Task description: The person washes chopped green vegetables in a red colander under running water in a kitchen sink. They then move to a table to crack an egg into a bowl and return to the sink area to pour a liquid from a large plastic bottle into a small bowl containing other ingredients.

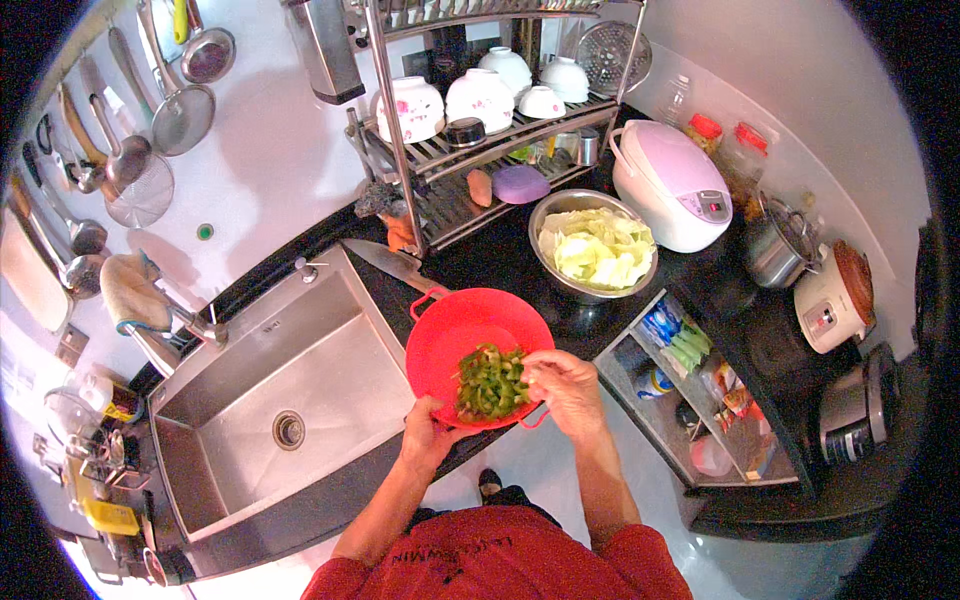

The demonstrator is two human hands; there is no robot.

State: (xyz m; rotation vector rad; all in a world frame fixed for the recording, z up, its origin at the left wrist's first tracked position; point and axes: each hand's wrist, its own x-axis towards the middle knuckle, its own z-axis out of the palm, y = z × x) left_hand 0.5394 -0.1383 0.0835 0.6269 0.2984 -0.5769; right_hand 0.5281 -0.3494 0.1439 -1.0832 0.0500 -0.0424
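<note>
A red two-handled basin, perhaps a colander, is held in front of me above the counter's front edge. Chopped green vegetable pieces, possibly peppers, lie heaped in its near right part. My left hand grips the near left rim, thumb on top and fingers hidden underneath. Over the right rim, beside the green pieces, my right hand has its fingertips drawn together; what they pinch, if anything, is too small to make out. Behind the basin lies a knife, its handle partly hidden by the rim.
To the left is a steel sink with a faucet. Beyond the basin stand a steel bowl of pale cabbage leaves, a rice cooker and a dish rack. An open cabinet is at my right.
</note>
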